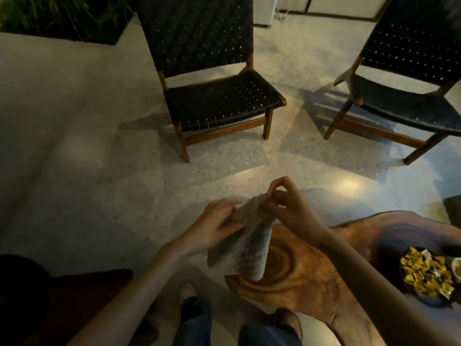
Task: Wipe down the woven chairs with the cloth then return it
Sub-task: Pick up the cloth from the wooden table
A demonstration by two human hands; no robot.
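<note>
Cloth (249, 243) hangs in the air between two hands, low in the middle of the view. It is pale grey and crumpled. The right hand (287, 206) pinches the top corner of it with the thumb and a finger, and the other fingers curl up above. The left hand (214, 226) holds the side of it, with the thumb on the front and the fingers round the back. The bottom end of the cloth dangles in front of the edge of the counter (311, 278). I cannot tell if it touches the wood.

The counter is a low slab of brown wood with rings in it, down at the right. A dark bowl (429, 273) stands on it, full of small things in shiny yellow wrappers.

Two woven chairs stand farther off on the speckled floor (74, 146), well apart from the hands and the cloth. The left chair (219, 101) is straight ahead. It has a black woven seat and back and brown wood legs. The right chair (411, 106) looks the same, but it is turned a bit sideways and looks blurry.

A green plant (62, 16) fills the top left corner. A dark red seat (82, 295) is at the bottom left. The person's shoes (187, 290) and blue trousers show at the bottom.
</note>
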